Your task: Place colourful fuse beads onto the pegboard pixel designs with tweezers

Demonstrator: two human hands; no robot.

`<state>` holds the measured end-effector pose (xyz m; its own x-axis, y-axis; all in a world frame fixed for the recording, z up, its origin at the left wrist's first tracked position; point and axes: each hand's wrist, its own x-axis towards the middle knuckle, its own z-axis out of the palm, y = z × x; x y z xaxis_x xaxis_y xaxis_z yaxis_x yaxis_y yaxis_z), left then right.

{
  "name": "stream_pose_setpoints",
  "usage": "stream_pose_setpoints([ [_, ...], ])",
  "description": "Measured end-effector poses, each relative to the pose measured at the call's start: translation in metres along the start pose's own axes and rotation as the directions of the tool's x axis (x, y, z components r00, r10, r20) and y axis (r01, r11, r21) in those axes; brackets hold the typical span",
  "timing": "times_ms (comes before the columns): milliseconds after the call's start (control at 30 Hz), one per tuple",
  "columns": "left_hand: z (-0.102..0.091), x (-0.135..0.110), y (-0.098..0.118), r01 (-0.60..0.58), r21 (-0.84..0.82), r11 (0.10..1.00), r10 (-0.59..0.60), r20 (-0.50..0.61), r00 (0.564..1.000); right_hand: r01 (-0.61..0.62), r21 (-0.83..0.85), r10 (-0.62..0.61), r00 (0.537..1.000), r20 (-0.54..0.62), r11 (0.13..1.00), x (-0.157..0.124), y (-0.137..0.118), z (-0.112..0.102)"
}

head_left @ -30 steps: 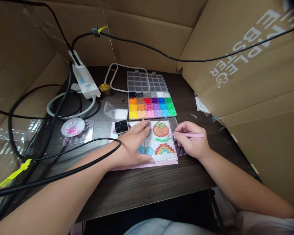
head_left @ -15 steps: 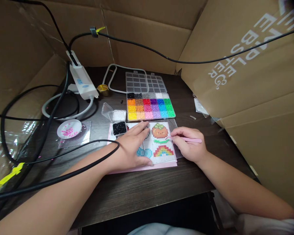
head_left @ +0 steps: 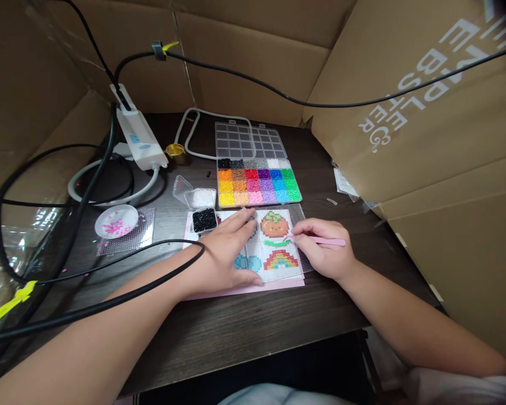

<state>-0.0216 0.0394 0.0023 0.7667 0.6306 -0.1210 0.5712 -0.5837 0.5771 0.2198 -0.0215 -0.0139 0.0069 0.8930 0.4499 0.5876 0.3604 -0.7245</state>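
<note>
My left hand [head_left: 227,250] lies flat, fingers spread, on a white pattern sheet [head_left: 274,247] printed with pixel pictures: an orange fruit, a rainbow, a blue shape. The sheet rests on a clear pegboard over pink paper [head_left: 244,289]. My right hand [head_left: 324,250] pinches pink tweezers [head_left: 326,241], their tip at the green row under the fruit picture. A small box of black beads [head_left: 204,219] sits just left of my left fingers. Behind the sheet stands an open bead organizer [head_left: 257,185] with coloured compartments.
A white dish of pink beads [head_left: 116,221] rests on a second pegboard [head_left: 141,239] at the left. A clear box of white beads [head_left: 202,197], a gold cap [head_left: 177,152], a white power adapter [head_left: 137,135] and black cables [head_left: 88,191] crowd the left. Cardboard walls [head_left: 425,112] enclose the dark table [head_left: 244,332].
My right hand with the tweezers has shifted slightly left, bringing the tip nearer the green row. The left hand stays flat on the sheet. The view has drifted a little.
</note>
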Motion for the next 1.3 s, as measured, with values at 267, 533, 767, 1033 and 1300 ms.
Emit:
stream_pose_setpoints([
  [267,0.0022,-0.0009,-0.0028,-0.019,0.002,1.0,0.019,-0.018,1.0,0.008,-0.027,-0.008,1.0,0.002,1.0,0.0014,-0.0031,-0.0005],
  [533,0.001,0.0015,-0.0001,0.007,0.015,1.0,-0.007,0.01,1.0,0.054,-0.044,-0.054,0.999,0.001,0.998,0.0016,-0.0026,-0.001],
  [767,0.0008,0.0011,-0.0004,-0.007,0.048,0.999,0.007,0.016,1.0,0.094,-0.062,-0.093,0.996,0.017,0.994,0.0021,-0.0035,-0.0022],
  [1033,0.0011,-0.0004,-0.002,-0.03,0.037,0.999,0.03,0.001,1.0,0.184,-0.065,-0.184,0.983,0.012,0.981,0.0016,-0.0026,-0.0013],
  [1300,0.0023,0.0004,-0.0031,-0.031,0.048,0.998,0.031,0.005,1.0,0.131,-0.037,-0.133,0.99,-0.047,0.991,0.0015,-0.0017,-0.003],
])
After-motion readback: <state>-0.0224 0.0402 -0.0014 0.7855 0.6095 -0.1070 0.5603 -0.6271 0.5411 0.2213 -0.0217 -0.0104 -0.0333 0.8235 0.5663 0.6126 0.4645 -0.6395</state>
